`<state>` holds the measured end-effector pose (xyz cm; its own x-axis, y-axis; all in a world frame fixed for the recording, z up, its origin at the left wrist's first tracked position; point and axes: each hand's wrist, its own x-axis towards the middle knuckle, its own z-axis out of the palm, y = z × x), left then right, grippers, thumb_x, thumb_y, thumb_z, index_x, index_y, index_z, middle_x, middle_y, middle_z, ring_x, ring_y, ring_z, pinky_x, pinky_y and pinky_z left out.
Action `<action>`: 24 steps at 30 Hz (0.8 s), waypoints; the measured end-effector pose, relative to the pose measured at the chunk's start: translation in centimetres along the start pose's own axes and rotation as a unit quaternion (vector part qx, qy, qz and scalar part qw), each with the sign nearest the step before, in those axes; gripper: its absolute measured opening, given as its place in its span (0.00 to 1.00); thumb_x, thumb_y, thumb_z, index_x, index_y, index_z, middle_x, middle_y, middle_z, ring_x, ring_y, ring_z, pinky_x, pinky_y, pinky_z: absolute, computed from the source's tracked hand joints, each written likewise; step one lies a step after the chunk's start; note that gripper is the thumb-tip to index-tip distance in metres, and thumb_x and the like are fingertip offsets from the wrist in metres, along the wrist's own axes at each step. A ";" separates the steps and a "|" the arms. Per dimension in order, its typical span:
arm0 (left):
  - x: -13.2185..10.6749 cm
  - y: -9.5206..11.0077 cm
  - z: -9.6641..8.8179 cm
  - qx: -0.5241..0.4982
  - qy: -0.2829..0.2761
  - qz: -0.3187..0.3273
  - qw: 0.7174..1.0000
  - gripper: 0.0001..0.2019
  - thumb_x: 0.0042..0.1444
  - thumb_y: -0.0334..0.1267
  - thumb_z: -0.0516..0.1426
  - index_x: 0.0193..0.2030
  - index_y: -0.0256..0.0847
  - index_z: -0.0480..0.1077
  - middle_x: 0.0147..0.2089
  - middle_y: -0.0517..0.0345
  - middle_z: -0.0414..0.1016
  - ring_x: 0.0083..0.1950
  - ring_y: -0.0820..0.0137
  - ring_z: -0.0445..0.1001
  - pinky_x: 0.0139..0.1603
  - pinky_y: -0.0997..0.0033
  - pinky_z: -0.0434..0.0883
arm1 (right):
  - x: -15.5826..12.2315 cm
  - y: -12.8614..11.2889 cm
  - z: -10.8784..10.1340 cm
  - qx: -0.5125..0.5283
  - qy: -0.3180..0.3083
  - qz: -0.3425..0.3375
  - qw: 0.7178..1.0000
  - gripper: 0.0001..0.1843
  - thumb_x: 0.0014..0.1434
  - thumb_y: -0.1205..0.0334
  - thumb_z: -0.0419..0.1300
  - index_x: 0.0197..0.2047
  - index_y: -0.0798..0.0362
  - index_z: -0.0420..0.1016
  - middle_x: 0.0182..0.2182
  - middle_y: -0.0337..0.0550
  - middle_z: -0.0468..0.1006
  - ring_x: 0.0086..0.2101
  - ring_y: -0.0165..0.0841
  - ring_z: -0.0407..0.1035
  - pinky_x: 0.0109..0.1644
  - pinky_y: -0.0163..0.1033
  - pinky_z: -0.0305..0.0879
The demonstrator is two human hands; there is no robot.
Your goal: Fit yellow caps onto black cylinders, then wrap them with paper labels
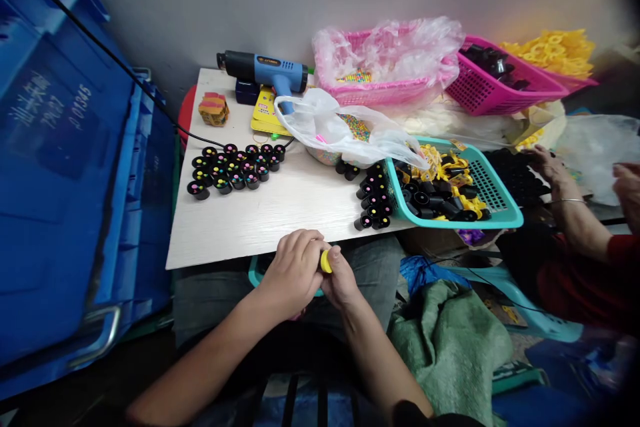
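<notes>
Left hand [291, 273], right hand [341, 278]; yellow cap [326, 261] pinched between them.

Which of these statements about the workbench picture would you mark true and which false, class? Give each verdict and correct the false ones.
1. The person's left hand and right hand hold a small yellow round part. True.
2. A blue heat gun is on the white table. True.
3. The teal basket holds only yellow parts. False: black cylindrical parts lie among them.
4. The blue crate stands right of the table. False: it stands to the left.
5. The co-worker's wrist bears a watch. False: it bears a thin metal bangle.
</notes>
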<state>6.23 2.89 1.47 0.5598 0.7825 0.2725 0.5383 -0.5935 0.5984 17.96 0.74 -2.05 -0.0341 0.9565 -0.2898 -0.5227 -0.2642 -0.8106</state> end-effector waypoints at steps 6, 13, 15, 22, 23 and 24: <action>0.1 -0.3 -1.4 -0.130 -0.031 -0.032 0.991 0.12 0.51 0.28 0.51 0.43 0.41 0.64 0.47 0.52 0.71 0.53 0.61 0.66 0.55 0.58 0.63 | -0.7 -2.0 -2.1 -0.051 -0.161 0.083 0.982 0.47 0.52 0.23 0.41 0.51 0.55 0.74 0.43 0.52 0.76 0.47 0.42 0.68 0.47 0.45 0.65; -2.6 -2.3 0.1 -0.266 -0.105 -0.111 0.952 0.11 0.61 0.44 0.43 0.36 0.42 0.62 0.34 0.57 0.69 0.35 0.66 0.69 0.38 0.66 0.68 | -1.4 -13.2 -10.9 -0.364 0.040 -0.132 0.921 0.24 0.62 0.44 0.54 0.50 0.54 0.75 0.38 0.50 0.79 0.35 0.36 0.71 0.40 0.40 0.65; -3.4 -3.8 2.1 -0.231 -0.099 -0.130 0.959 0.11 0.60 0.42 0.43 0.33 0.42 0.62 0.33 0.57 0.69 0.36 0.65 0.70 0.38 0.66 0.69 | 0.6 -17.5 -13.7 -0.498 0.206 -0.176 0.823 0.24 0.64 0.46 0.50 0.50 0.55 0.75 0.38 0.50 0.79 0.38 0.38 0.71 0.42 0.41 0.66; -4.4 -7.6 5.9 -0.024 -0.148 -0.243 0.958 0.14 0.58 0.40 0.48 0.47 0.40 0.68 0.44 0.43 0.75 0.48 0.53 0.74 0.48 0.54 0.68 | 11.0 -25.4 -20.4 -0.770 0.396 -0.027 0.500 0.18 0.55 0.60 0.61 0.45 0.64 0.79 0.54 0.68 0.68 0.55 0.56 0.57 0.54 0.59 0.52; -4.6 -7.7 5.9 -0.017 -0.147 -0.252 0.956 0.16 0.58 0.42 0.50 0.50 0.39 0.67 0.48 0.40 0.74 0.52 0.50 0.72 0.51 0.51 0.67 | 12.0 -25.4 -20.9 -0.780 0.392 -0.015 0.487 0.18 0.53 0.61 0.62 0.43 0.66 0.79 0.54 0.71 0.67 0.55 0.57 0.56 0.54 0.60 0.51; -4.9 -7.7 5.6 -0.007 -0.147 -0.259 0.955 0.18 0.58 0.44 0.51 0.53 0.38 0.66 0.52 0.38 0.72 0.56 0.49 0.69 0.54 0.50 0.65 | 12.8 -25.3 -21.5 -0.790 0.386 -0.005 0.477 0.17 0.51 0.63 0.63 0.41 0.68 0.78 0.52 0.74 0.68 0.55 0.58 0.57 0.54 0.60 0.50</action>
<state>2.87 2.53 -8.71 0.3747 0.8822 -0.2851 0.7835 -0.1369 0.6062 49.01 17.03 3.81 0.6044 0.7890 0.1107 0.7944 -0.6073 -0.0090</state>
